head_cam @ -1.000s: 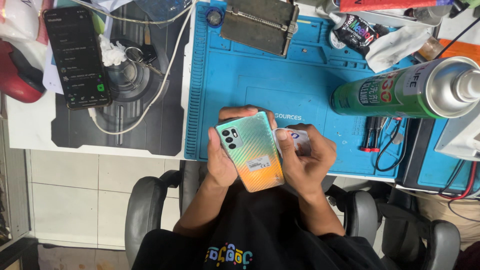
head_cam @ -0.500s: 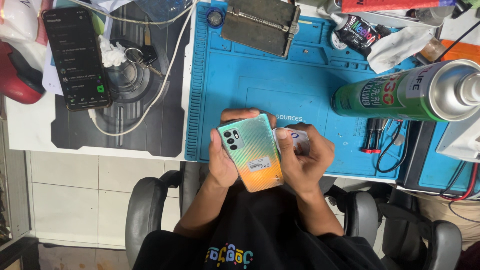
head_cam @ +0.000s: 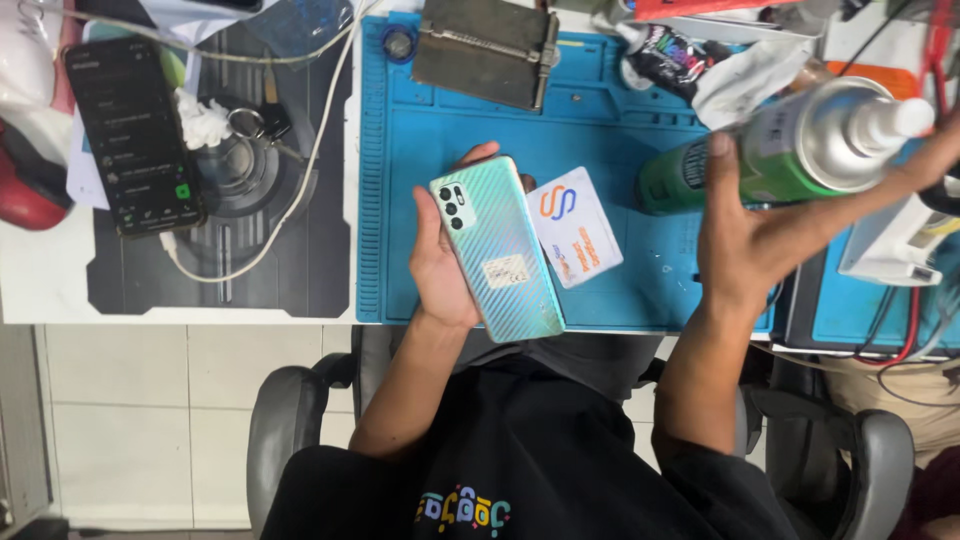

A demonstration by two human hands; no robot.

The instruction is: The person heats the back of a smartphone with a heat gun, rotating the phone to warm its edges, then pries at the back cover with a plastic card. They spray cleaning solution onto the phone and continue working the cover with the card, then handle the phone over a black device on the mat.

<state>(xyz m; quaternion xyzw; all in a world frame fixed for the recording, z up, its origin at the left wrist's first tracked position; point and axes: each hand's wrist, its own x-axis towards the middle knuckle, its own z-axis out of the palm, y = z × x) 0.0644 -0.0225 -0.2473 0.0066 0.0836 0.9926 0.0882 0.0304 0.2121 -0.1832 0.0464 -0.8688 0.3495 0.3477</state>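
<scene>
- Over the near edge of the blue work mat (head_cam: 620, 150), I see the pale green phone (head_cam: 497, 250) lying back-up in the left hand (head_cam: 437, 262), camera cluster at its upper left, a small sticker low on its back.
- Left hand cups the phone from beneath; fingertips wrap round its top and right edge, thumb along the left side.
- Just right of the phone, a white card (head_cam: 577, 226) with orange and blue marking lies flat on the mat; its left edge sits under the phone.
- Right hand (head_cam: 765, 235) is spread wide, fingers extended against a green spray can (head_cam: 790, 150) with a silver top and white nozzle, lying on its side; I cannot tell whether the fingers grip it or only touch.
- At the mat's far edge: a grey metal holder (head_cam: 487, 50).
- Left of the mat, a dark pad carries a black phone (head_cam: 132, 135) with lit screen and a white cable (head_cam: 300, 170).
</scene>
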